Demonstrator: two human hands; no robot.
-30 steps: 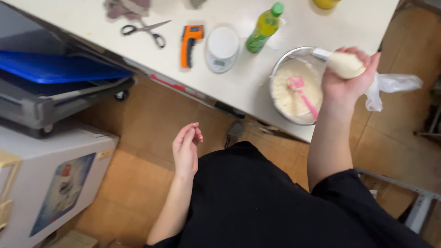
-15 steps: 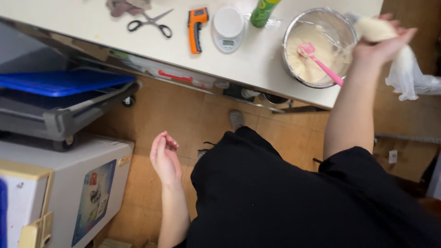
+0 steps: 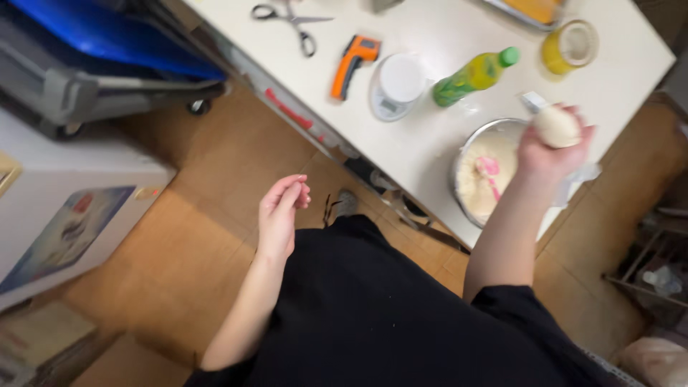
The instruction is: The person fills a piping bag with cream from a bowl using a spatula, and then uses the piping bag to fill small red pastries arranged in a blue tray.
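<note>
My right hand (image 3: 548,147) is raised over the table edge and is shut on a pale round ball of dough (image 3: 557,126). Just below it stands a metal bowl (image 3: 466,161) of whitish batter with a pink spatula (image 3: 490,172) in it. My left hand (image 3: 279,211) hangs loose beside my black clothing, away from the table, fingers slightly curled and holding nothing.
On the white table (image 3: 430,29) lie scissors (image 3: 290,18), an orange thermometer gun (image 3: 351,64), a small round scale (image 3: 398,86), a green-and-yellow bottle (image 3: 473,75) and a yellow jar (image 3: 570,46). A blue-topped cart (image 3: 93,64) and a white box (image 3: 68,201) stand left.
The view has swung; my right hand with the dough ball stays over the bowl, and my left hand has lifted a little beside my body.
</note>
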